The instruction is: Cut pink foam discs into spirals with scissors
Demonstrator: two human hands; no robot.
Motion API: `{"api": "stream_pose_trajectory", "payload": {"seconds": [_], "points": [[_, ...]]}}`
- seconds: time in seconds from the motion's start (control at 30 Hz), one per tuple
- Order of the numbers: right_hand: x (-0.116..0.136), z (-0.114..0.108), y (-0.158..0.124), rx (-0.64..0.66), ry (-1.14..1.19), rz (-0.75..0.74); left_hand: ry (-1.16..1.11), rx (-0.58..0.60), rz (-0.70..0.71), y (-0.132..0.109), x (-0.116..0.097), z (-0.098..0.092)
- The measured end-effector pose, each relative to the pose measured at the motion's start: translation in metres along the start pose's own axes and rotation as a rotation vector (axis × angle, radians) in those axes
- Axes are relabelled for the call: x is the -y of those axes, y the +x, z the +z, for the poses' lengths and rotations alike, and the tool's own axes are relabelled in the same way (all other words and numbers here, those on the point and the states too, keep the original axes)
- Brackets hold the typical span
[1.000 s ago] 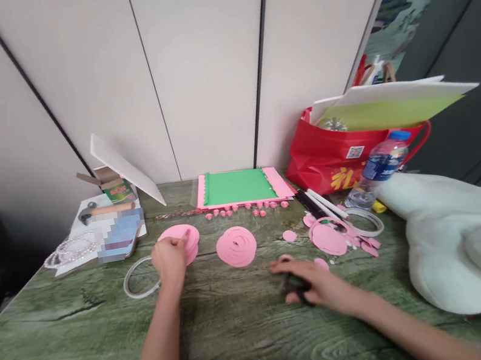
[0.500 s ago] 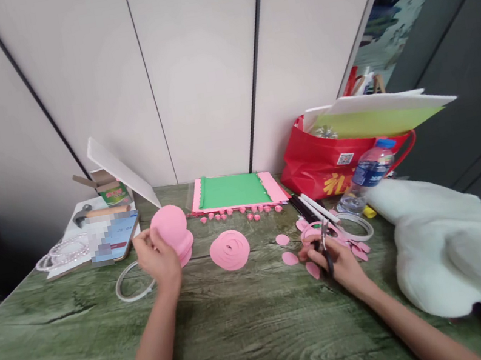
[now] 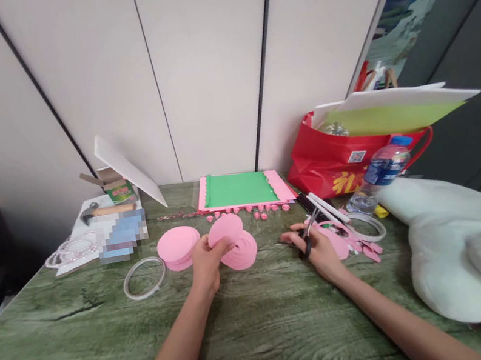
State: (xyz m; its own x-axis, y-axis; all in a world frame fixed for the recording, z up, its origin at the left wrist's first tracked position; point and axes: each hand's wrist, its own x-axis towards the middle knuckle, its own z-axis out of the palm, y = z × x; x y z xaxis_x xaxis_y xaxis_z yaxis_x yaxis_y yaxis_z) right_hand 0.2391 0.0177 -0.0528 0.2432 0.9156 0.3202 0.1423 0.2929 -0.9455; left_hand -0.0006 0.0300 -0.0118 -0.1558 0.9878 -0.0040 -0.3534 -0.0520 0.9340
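Observation:
My left hand (image 3: 206, 262) is closed on a pink foam disc (image 3: 225, 229), held up over a pink spiral-cut foam round (image 3: 242, 252) lying on the table. To its left lies a stack of pink foam discs (image 3: 178, 246). My right hand (image 3: 316, 245) grips a pair of scissors (image 3: 308, 233) with black handles, blades pointing up and away. Just right of it lie pink foam offcuts (image 3: 362, 245) and a larger pink disc (image 3: 338, 243).
A tape ring (image 3: 144, 278) lies at the left, another (image 3: 368, 224) at the right. Green and pink sheets (image 3: 238, 189) lie at the back, with a red bag (image 3: 334, 164), water bottle (image 3: 378, 174), hammer (image 3: 105, 211), beads (image 3: 70, 249) and white cloth (image 3: 467, 240).
My left hand lifted one pink disc off the stack and carried it right, over the spiral round. My right hand picked up the scissors and now holds them beside the offcuts.

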Motion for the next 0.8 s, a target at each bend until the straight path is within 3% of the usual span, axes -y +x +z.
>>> {"api": "stream_pose_trajectory", "payload": {"seconds": [0.13,0.2,0.27,0.37,0.57,0.67,0.8], "points": [[0.013,0.015,-0.007,-0.112,0.006,-0.015,-0.019,0.068,-0.067,-0.008,-0.001,0.007],[0.022,0.027,-0.017,-0.052,0.040,0.028,-0.004,0.102,-0.099,-0.011,-0.003,0.009],[0.029,0.041,-0.028,0.007,0.231,0.150,0.026,0.142,-0.130,-0.015,-0.004,0.012],[0.033,0.055,-0.039,0.033,0.322,0.176,0.078,0.214,-0.178,-0.023,-0.004,0.017],[0.036,0.053,-0.034,0.019,0.228,0.127,0.312,0.371,-0.221,-0.031,-0.003,0.022],[0.044,0.052,-0.028,0.101,0.222,0.146,0.339,0.328,-0.194,-0.028,-0.004,0.020],[0.050,0.062,-0.028,0.381,0.308,0.252,0.211,0.124,-0.061,-0.020,-0.007,0.016]]}}
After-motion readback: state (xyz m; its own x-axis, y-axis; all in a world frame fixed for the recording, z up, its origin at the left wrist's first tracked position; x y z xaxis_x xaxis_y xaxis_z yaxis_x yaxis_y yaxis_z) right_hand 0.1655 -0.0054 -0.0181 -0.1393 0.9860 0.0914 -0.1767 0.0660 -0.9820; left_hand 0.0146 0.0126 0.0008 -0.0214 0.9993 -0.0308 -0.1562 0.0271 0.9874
